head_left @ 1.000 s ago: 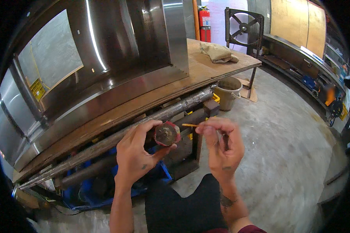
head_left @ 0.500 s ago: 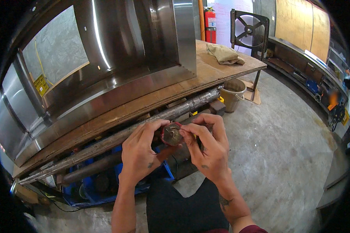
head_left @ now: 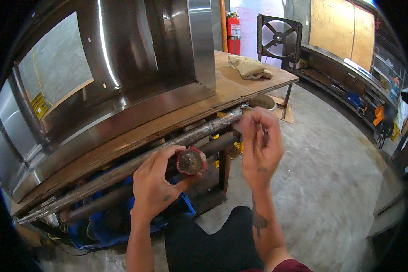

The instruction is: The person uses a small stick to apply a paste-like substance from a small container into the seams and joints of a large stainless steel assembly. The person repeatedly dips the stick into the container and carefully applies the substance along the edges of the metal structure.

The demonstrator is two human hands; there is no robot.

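Note:
My left hand is closed around the edge of a small round piece with a wavy red rim and a dirty brown face. Its face is turned up toward me, and a raised spot marks the middle. Higher up and to the right, my right hand is held in the air, apart from the round piece. Its fingers are curled together and slightly blurred; whatever they hold, if anything, cannot be made out. Beyond both hands runs a wooden workbench bearing a large stainless steel box.
Long metal pipes lie under the bench edge, above blue bins. A folded beige cloth rests on the bench's right end, with a bucket below it. Farther back are a fire extinguisher, a black-framed fan and shelving.
My right hand has left the round piece and risen to the right. My left hand still holds the piece, now slightly lower and farther left in view. The whole view has shifted a little.

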